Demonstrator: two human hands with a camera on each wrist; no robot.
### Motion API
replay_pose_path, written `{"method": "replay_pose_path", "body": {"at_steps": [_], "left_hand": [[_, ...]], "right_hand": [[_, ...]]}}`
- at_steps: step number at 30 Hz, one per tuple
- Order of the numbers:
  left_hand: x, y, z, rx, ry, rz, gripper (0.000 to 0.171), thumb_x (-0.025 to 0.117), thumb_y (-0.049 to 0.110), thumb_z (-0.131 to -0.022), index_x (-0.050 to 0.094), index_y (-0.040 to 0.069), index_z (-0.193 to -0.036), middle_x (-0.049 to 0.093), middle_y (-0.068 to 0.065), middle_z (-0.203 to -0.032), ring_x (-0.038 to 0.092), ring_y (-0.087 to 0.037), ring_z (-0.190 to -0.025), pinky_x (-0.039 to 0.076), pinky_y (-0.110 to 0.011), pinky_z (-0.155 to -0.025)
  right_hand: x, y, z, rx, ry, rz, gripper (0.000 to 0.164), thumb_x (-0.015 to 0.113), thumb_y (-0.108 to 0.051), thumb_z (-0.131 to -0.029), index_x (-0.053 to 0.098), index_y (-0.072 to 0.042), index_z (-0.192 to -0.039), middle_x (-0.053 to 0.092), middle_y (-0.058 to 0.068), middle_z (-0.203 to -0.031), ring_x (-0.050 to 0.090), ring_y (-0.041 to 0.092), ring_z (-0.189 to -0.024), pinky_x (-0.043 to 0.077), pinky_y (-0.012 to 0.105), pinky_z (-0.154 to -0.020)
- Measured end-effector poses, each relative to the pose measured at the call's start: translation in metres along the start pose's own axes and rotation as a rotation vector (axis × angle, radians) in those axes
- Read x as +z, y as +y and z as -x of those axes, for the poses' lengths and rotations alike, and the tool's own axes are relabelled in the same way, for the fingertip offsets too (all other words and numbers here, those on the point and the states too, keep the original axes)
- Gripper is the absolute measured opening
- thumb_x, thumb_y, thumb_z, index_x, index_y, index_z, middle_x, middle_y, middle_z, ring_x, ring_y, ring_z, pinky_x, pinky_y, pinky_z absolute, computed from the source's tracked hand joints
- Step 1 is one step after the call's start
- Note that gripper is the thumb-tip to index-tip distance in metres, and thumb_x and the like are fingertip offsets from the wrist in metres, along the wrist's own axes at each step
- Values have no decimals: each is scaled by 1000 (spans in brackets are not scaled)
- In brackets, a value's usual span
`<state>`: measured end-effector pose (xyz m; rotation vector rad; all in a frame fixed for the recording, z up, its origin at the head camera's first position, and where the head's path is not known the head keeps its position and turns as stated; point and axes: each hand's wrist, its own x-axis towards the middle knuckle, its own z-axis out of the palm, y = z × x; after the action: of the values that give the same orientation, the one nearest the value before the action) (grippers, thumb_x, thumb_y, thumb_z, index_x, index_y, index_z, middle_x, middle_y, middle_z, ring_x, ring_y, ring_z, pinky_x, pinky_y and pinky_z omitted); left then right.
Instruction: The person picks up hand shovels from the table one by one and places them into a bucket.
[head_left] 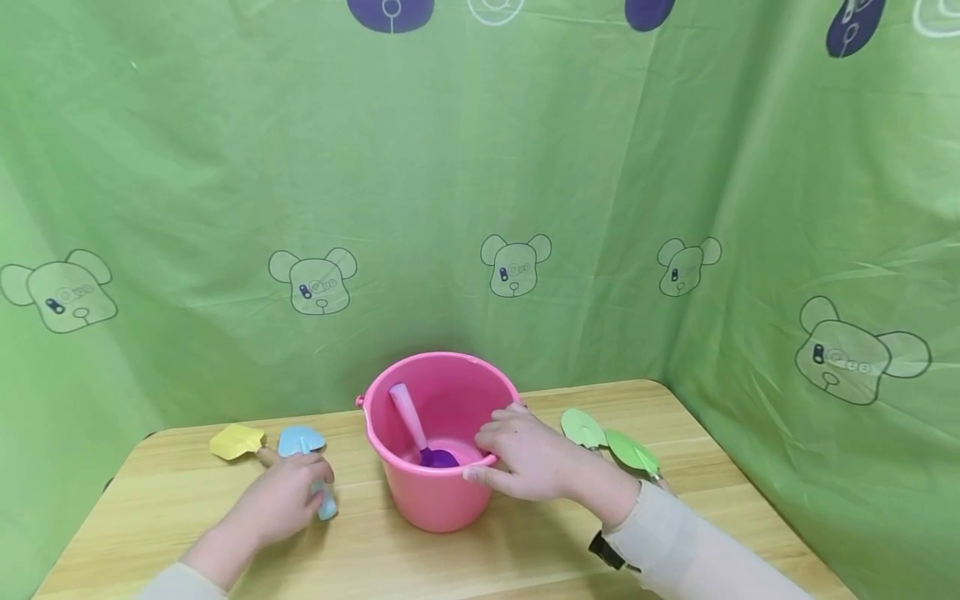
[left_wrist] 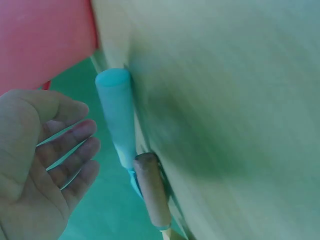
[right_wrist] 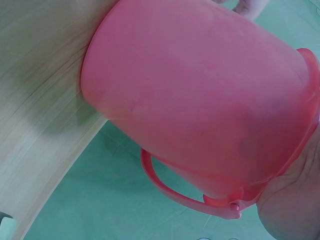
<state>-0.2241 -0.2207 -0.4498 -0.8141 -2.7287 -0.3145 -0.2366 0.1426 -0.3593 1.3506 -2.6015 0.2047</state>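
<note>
A pink bucket (head_left: 442, 500) stands upright on the table, and a shovel with a pink handle and purple blade (head_left: 438, 457) leans inside it. My right hand (head_left: 528, 454) grips the bucket's near right rim, fingers inside and thumb outside. Over a small blue shovel (head_left: 302, 440) hovers my left hand (head_left: 281, 500). In the left wrist view the left hand (left_wrist: 45, 155) has loosely bent fingers, and a gap shows between them and the blue handle (left_wrist: 117, 117). Left of the blue shovel lies a yellow shovel (head_left: 237, 442) with a brown handle (left_wrist: 152, 190).
Two green trowels, one pale (head_left: 582, 427) and one brighter (head_left: 632, 451), lie to the right of the bucket, partly behind the right arm. The wooden table (head_left: 420, 567) backs onto a green curtain (head_left: 450, 167) with bear prints. The bucket's handle (right_wrist: 175, 199) hangs at its far side.
</note>
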Motion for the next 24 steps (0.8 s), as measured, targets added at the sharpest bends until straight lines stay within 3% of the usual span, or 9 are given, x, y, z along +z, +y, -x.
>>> {"method": "replay_pose_path", "body": {"at_steps": [2,6,17,24], "left_hand": [[3,-1,2,13,-8,3,17,70,13,-70,62,15,-86,59,6,-88,56,-16,-84,48,-40,-79],[9,-4,5,19,-15,2,16,70,14,-71,62,17,-84,57,9,-86,54,-12,-82,48,-37,-78],[13,1,8,14,-20,33,31,63,-1,-62,62,18,-87,60,6,-94,54,-16,-91,45,-41,-87],[18,3,7,72,-18,13,38,61,-7,-55,62,18,-84,59,4,-92,53,-19,-94,43,-43,-90]], "right_hand": [[0,0,0,-2,1,0,44,32,-64,-91,39,-27,-68,36,-12,-61,34,9,-70,29,29,-76],[0,0,0,-7,1,-3,44,33,-64,-91,40,-27,-68,36,-12,-61,35,9,-70,30,29,-76],[0,0,0,4,-8,-4,44,32,-65,-90,40,-27,-68,37,-13,-62,35,9,-71,30,29,-76],[0,0,1,0,-4,-3,43,32,-64,-91,39,-28,-68,37,-13,-62,35,9,-71,30,29,-76]]}}
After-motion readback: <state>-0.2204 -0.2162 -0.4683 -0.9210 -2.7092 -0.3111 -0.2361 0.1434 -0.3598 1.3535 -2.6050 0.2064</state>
